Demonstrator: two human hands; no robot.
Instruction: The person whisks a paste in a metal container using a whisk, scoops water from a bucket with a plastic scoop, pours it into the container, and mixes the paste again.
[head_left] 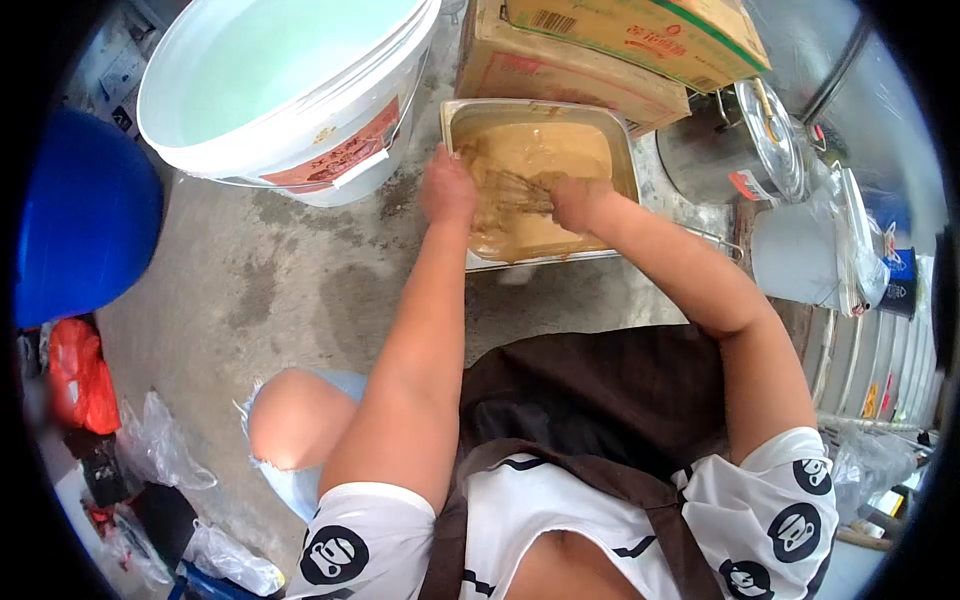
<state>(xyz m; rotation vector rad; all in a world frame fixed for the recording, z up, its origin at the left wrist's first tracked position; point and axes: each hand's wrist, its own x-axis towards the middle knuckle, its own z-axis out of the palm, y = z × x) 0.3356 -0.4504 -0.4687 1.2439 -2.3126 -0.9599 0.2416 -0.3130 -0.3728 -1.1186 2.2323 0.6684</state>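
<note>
A rectangular metal pan [625,150] on the concrete floor holds a thick tan, batter-like mixture [560,145]. My right hand [580,205] is closed around the handle of a wire whisk [512,190], its wires dipping into the mixture near the pan's left half. At the pan's left edge, my left hand [448,188] grips the rim, fingers curled over it. Some mixture is smeared along the inner walls. The lower part of the whisk is hidden in the mixture.
A large white bucket [370,165] of pale green-looking liquid stands left of the pan. Cardboard boxes [570,75] are stacked behind it. To the right are a lidded metal pot [700,155] and a white bucket [800,250]. A blue barrel [90,215] and plastic bags [165,440] lie further left.
</note>
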